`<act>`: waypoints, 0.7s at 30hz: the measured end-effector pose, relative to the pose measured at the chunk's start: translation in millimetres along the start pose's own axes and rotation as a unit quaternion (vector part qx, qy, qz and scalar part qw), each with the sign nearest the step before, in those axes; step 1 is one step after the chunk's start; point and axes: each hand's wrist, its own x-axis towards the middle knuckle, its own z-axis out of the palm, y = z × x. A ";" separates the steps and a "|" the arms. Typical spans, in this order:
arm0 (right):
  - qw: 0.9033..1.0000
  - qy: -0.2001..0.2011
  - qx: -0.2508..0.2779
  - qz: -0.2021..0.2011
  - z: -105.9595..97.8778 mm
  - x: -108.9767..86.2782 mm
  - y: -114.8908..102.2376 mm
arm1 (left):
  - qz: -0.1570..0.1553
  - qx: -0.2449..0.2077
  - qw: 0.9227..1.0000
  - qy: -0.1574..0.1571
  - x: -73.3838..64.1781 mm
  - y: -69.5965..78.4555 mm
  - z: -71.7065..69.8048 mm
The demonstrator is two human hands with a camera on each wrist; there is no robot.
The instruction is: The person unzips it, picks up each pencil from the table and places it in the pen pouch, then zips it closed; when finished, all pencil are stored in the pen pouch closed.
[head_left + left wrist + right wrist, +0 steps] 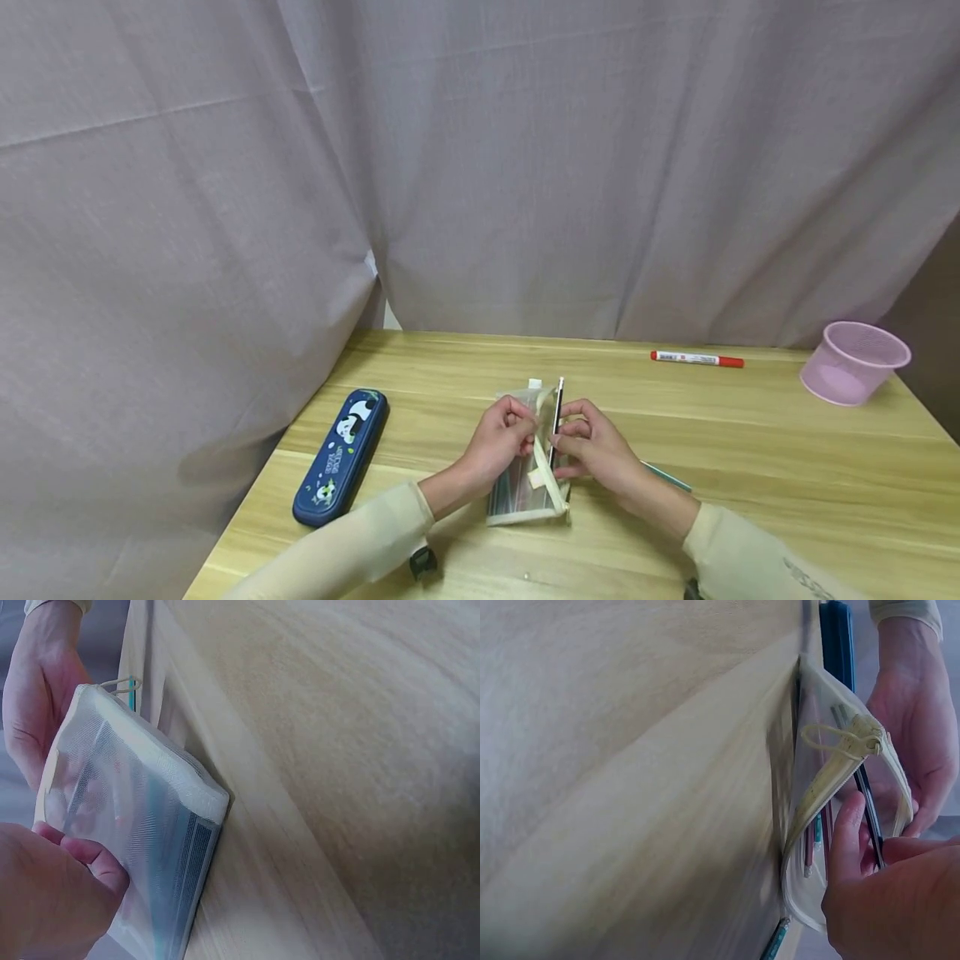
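A see-through mesh pencil pouch [517, 500] with a cream zipped edge stands on the table, its mouth spread. My left hand [501, 442] pinches one side of the mouth, as the left wrist view also shows at the mesh pouch [142, 802]. In my right hand [596, 446] is a slim black pencil [557, 417] with a white end, gripped between thumb and fingers. The right wrist view has this black pencil [870, 810] slanting partly inside the open mouth. Several thin pencils show through the mesh. A teal pencil [667, 476] lies by my right wrist, partly hidden.
To the left lies a dark blue pencil case [339, 458] with pandas. A red-capped white marker [697, 359] rests near the table's back edge. At the far right stands a pink mesh pen holder [851, 375]. Grey curtain [510, 183] hangs behind the wooden table.
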 end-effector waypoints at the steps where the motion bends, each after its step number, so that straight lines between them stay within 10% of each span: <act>1: 1.000 0.000 -0.001 0.002 0.8 0.1 0.3 | 0.002 0.002 1.000 -0.002 -0.1 0.0 0.2; 21: 0.996 0.030 -0.084 0.025 10.3 7.6 5.2 | 0.026 0.006 1.000 0.011 -1.0 0.5 8.0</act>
